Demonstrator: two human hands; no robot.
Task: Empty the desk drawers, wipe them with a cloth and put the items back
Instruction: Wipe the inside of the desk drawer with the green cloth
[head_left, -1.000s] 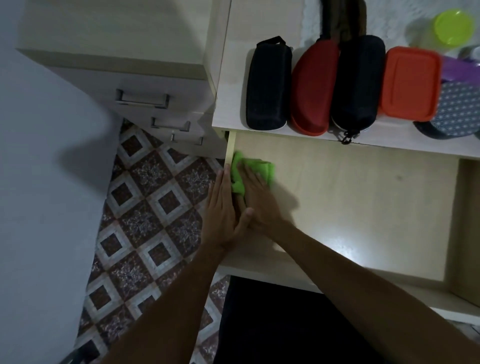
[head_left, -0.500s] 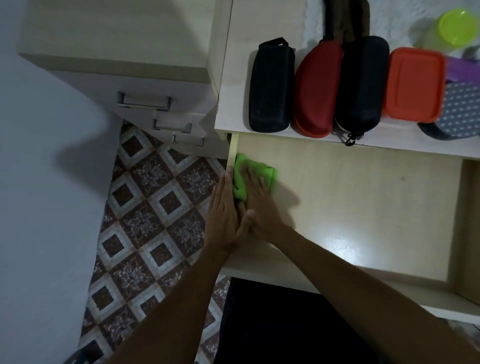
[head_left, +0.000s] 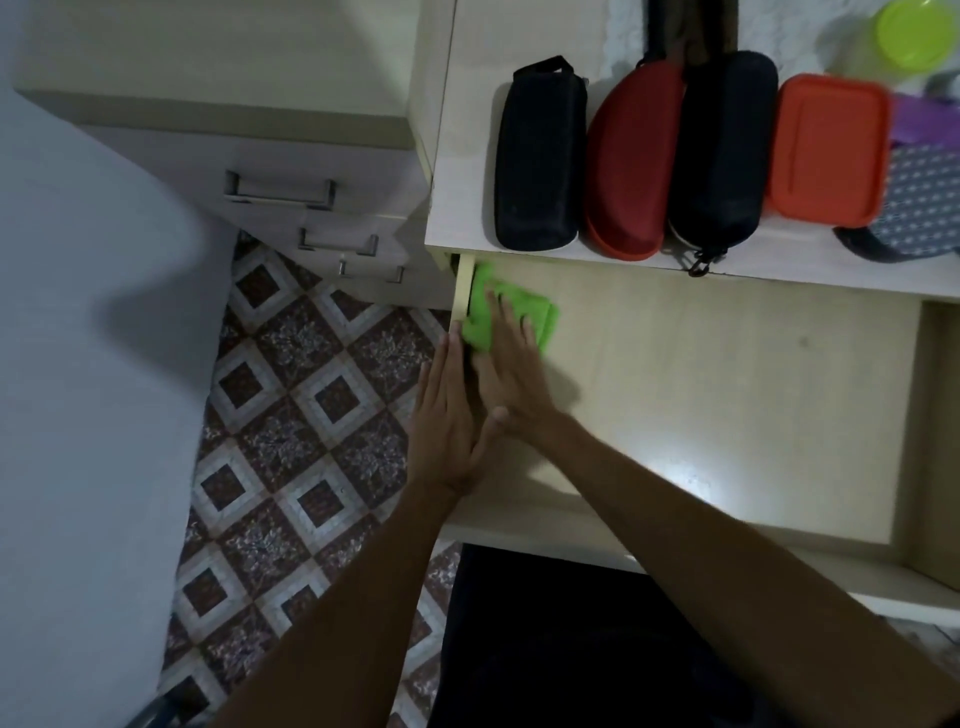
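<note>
Head view: right hand lying flat, fingers straight, pressing green cloth onto drawer floor at far left corner. Left hand lying flat too, fingers straight, resting along drawer's left wall, gripping nothing. Surface above drawer carrying black case, red case, second black case, orange box in row along near edge.

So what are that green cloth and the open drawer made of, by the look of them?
The green cloth looks like soft microfibre or similar fabric: matt, folded and rumpled under the right hand. The drawer seems to be pale laminated board, smooth with faint wood grain and a glossy light reflection.
</note>
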